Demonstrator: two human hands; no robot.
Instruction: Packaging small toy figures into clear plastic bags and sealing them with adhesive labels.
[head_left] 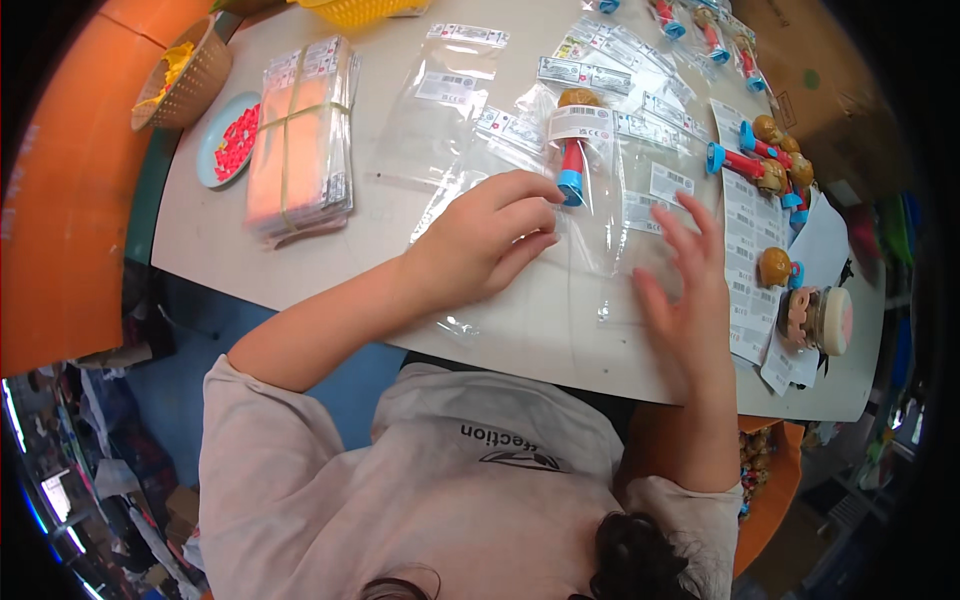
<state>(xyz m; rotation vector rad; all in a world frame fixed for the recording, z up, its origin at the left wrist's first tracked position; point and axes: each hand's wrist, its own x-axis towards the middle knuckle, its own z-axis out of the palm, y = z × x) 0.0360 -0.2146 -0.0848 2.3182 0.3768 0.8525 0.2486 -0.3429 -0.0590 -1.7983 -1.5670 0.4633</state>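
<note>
1. Work in hand: a brown-topped toy with a red handle (572,160) lies near the middle of the table (215,222), covered by a clear bag (597,228) with a white label (582,122) across it. The step appears to be bagging; whether the toy is fully inside cannot be told.
2. Left hand (490,235): fingers curled, tips just beside the toy's blue base; whether they pinch the film cannot be told.
3. Right hand (690,280): fingers spread apart, gripping nothing visible, over more clear packaging.
4. Surroundings: a flat bag (405,150) lies left of the toy; label sheets (742,300) and loose toys (738,163) lie to the right.
5. Next move, as judged: it calls for steadying the toy while the bag's edge is drawn straight, without creasing the film.
</note>
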